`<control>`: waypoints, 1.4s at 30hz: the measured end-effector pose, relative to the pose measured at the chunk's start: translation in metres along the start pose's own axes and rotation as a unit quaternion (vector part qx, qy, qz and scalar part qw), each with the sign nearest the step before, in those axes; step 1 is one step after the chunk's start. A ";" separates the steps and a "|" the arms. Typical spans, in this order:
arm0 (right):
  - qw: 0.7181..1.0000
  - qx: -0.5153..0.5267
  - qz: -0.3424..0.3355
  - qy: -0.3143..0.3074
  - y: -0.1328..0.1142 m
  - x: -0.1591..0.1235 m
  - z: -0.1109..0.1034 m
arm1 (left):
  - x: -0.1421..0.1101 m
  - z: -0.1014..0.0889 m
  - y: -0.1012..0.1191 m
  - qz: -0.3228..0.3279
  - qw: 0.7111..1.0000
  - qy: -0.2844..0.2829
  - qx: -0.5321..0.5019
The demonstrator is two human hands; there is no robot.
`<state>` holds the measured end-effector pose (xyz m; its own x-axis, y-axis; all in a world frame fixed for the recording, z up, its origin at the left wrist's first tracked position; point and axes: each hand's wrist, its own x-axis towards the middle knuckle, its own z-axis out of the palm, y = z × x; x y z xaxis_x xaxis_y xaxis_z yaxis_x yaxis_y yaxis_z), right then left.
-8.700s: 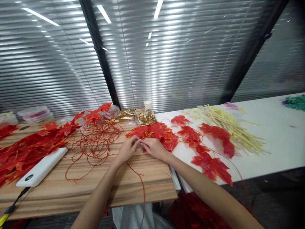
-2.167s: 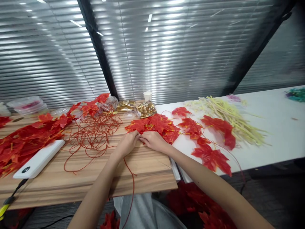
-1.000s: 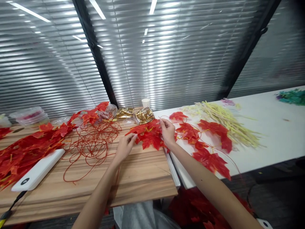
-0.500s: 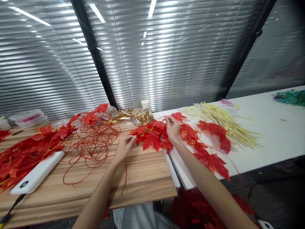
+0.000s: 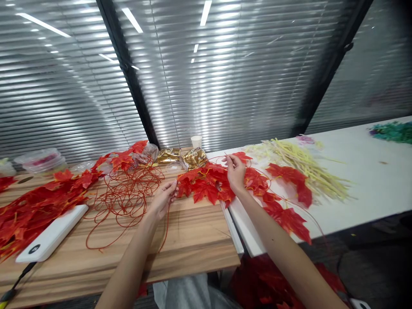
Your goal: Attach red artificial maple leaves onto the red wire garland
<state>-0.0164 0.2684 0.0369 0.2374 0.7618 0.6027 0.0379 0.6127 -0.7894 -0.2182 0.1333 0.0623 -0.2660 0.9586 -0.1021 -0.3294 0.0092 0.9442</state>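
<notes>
My left hand (image 5: 163,198) sits on the wooden table (image 5: 122,253), its fingertips pinched on the thin red wire at the edge of a pile of red fabric maple leaves (image 5: 206,184). My right hand (image 5: 236,170) is farther back over the same pile, fingers pinched on a strand of the red wire near the leaves. A tangle of red wire (image 5: 128,193) lies to the left of my left hand. More red leaves on a vine (image 5: 283,201) trail across the white table (image 5: 370,180).
A white power bank (image 5: 51,234) lies at the left beside a long heap of red leaves (image 5: 35,206). Gold foil packets (image 5: 183,156), a paper cup (image 5: 195,141) and clear tubs (image 5: 41,158) stand at the back. Pale yellow stems (image 5: 305,167) and green foliage (image 5: 392,131) lie on the white table.
My hands have parted: the right hand moved up and right along the wire over the leaf pile, the left hand stayed by the pile's near edge and shifted slightly left.
</notes>
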 end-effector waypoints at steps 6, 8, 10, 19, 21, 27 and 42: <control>0.986 0.127 0.057 -0.089 -0.004 -0.003 0.004 | 0.001 -0.004 0.006 0.037 0.992 0.008 -0.117; 0.977 0.160 0.081 -0.113 -0.007 -0.004 0.005 | 0.002 -0.007 0.007 0.046 0.987 0.015 -0.150; 0.970 0.175 0.102 -0.132 -0.010 -0.006 0.005 | 0.004 -0.010 0.007 0.053 0.983 0.027 -0.176; 0.912 0.302 0.216 -0.176 -0.018 -0.008 0.005 | 0.010 -0.016 0.001 0.050 0.991 0.126 0.011; 0.898 0.331 0.237 -0.166 -0.018 -0.007 0.004 | 0.008 -0.013 0.001 0.049 0.985 0.082 0.141; 0.864 0.392 0.281 -0.145 -0.020 -0.003 0.003 | -0.004 -0.004 -0.001 0.015 0.929 -0.153 0.338; 0.838 0.404 0.303 -0.206 -0.018 -0.011 0.010 | 0.047 -0.072 0.120 0.306 0.686 0.269 0.603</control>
<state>-0.0293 0.2507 0.0457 -0.3870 0.8903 0.2399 -0.6771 -0.0978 -0.7294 -0.3358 0.1591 0.1484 -0.4227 0.6472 0.6345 0.8958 0.1922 0.4007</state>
